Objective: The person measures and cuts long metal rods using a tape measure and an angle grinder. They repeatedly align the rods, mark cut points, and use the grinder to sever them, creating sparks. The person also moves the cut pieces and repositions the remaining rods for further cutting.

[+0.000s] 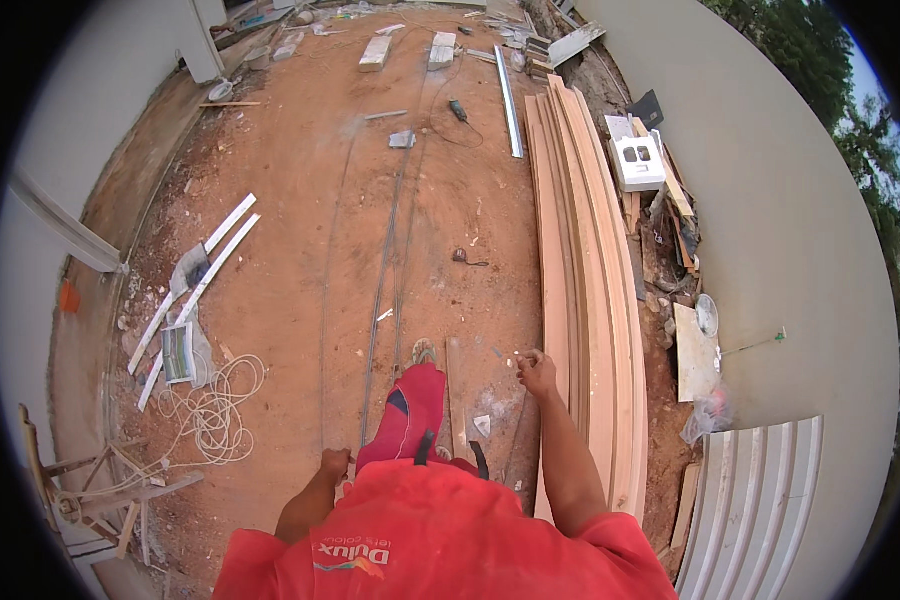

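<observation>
My left hand hangs low beside my leg with its fingers curled in; anything in them is hidden. To the right, my right hand is held out near the edge of a long stack of wooden planks. Its fingers are bent together; a tiny pale speck shows by the fingertips, and I cannot tell if it is held. Thin dark metal rods run along the dirt ahead of my left hand. A narrow wooden strip lies by my foot. Farther ahead is a small dark tape measure on the ground.
A corded power tool, pale blocks and a metal channel lie farther off. White strips and a coiled cable are on the left. Along the right wall stand a white box and a corrugated sheet.
</observation>
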The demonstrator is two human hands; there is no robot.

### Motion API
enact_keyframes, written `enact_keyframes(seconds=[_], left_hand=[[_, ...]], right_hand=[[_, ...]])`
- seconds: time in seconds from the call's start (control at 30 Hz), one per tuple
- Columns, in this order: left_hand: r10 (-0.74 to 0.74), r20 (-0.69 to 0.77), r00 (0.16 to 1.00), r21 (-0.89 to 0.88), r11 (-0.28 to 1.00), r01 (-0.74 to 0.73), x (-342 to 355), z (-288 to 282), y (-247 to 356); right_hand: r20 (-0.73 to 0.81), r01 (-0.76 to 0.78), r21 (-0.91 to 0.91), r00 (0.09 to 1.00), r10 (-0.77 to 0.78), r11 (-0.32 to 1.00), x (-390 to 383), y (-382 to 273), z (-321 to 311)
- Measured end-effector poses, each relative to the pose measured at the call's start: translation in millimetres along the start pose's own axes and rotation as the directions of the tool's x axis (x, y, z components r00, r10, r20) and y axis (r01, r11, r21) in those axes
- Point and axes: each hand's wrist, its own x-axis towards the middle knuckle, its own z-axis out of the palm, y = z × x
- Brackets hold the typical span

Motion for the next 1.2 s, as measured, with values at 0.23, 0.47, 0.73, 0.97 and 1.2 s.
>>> enact_keyframes(seconds=[0.23,0.47,0.73,0.97,1.2], left_hand=[[0.229,0.567,0.791,0.808,0.029,-0.588,140.1,15.2,133.5],[0.222,0.124,0.967,-0.052,0.975,-0.218,132.3,10.3,468.9],[0.374,0.622,0.688,0.47,0.525,-0.71,140.8,74.9,743.5],[0.232,0.636,0.736,0.616,0.421,-0.666,190.6,176.5,893.8],[0.709,0.32,0.629,0.692,0.279,-0.666,135.4,206.0,1043.4]], right_hand=[[0.1,-0.21,-0.048,0.972,0.214,0.977,155.0,4.4,17.0],[-0.003,-0.669,0.04,0.743,0.67,0.742,161.4,-0.3,-56.9],[-0.145,-0.586,0.16,0.782,0.607,0.794,259.4,-86.6,-89.8],[-0.059,-0.33,0.377,0.924,0.379,0.865,570.4,-169.5,-143.8],[0.726,0.156,-0.356,0.667,0.167,0.921,846.8,-401.7,-112.5]])
